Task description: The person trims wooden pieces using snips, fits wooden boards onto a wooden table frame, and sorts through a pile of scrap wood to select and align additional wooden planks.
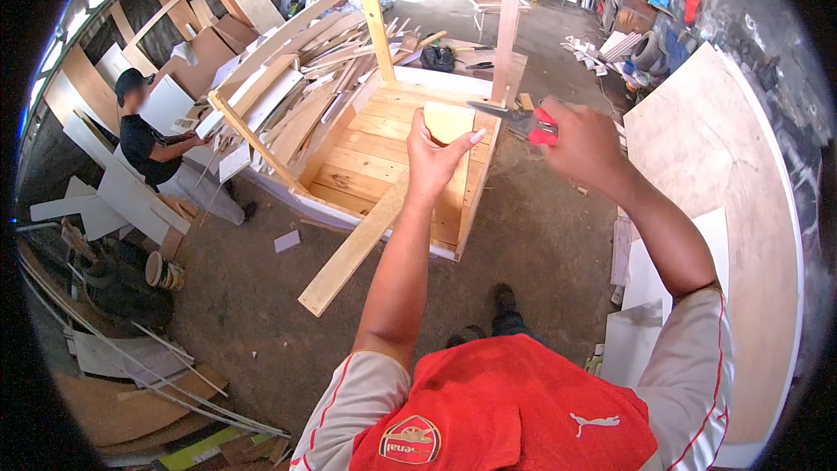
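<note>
My left hand (pixel 432 157) grips the upper end of a light wooden board (pixel 448 125), thumb on one side and fingers on the other. To the right, my right hand (pixel 575 141) is closed around the red handle of a bladed hand tool (pixel 543 133). Its grey, tapering blade points left toward the board's top; its exact kind is hard to tell, and the hand is blurred. Below both hands stands a wooden frame box (pixel 357 157) with a slatted bottom and upright posts. Behind my left forearm, a loose plank (pixel 353 253) slants out over the box's near edge.
Scrap wood (pixel 296 96) is heaped beyond the box. At the left, a person in dark clothes (pixel 153 135) stands among leaning panels. A large plywood sheet (pixel 715 209) leans at the right. A bucket (pixel 164 270) sits on the left floor.
</note>
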`<action>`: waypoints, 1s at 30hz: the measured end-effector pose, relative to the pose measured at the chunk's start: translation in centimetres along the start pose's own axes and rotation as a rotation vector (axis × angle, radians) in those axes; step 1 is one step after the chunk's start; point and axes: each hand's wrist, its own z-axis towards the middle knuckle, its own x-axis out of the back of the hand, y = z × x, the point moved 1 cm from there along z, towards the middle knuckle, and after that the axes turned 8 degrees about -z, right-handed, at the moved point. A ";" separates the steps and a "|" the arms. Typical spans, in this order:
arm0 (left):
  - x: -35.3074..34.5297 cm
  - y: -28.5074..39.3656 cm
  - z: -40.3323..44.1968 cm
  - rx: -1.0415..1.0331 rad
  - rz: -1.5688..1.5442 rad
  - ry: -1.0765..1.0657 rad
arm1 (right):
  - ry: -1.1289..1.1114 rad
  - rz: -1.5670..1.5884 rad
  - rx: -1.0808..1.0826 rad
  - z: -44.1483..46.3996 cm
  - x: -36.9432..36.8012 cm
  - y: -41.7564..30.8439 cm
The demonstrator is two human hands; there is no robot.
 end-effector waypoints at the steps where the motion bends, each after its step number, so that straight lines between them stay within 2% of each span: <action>1: 0.1 0.0 0.0 -0.004 0.002 -0.002 | 0.060 0.053 0.054 0.1 -0.2 0.5; 6: -0.1 0.1 -0.1 0.033 -0.002 0.021 | 0.273 0.228 0.333 2.3 -1.7 3.4; 9: 0.0 0.2 -0.2 0.032 0.027 0.017 | 0.242 0.199 0.404 4.2 -1.8 4.1; 12: -1.0 1.0 -0.8 -0.227 0.257 0.138 | 0.201 0.187 0.478 5.7 -0.9 3.6; 15: -1.3 1.4 -0.9 -0.226 0.597 0.172 | 0.297 0.171 0.624 8.1 -1.4 3.7; 18: -2.5 2.1 -0.4 -0.108 0.626 0.248 | 0.238 0.243 0.730 10.9 -2.0 4.1; 19: -3.5 3.1 -0.4 -0.041 0.535 0.291 | 0.245 0.221 0.759 11.7 -2.2 4.3; 24: -3.2 1.1 0.1 -0.060 0.496 0.346 | 0.302 0.089 0.926 14.9 -2.0 4.4; 25: -3.0 0.6 0.0 -0.050 0.489 0.355 | 0.390 0.092 0.983 15.3 -2.1 4.4; 30: -3.0 0.1 -0.1 0.000 0.457 0.390 | 0.410 0.084 1.087 17.3 -1.9 4.4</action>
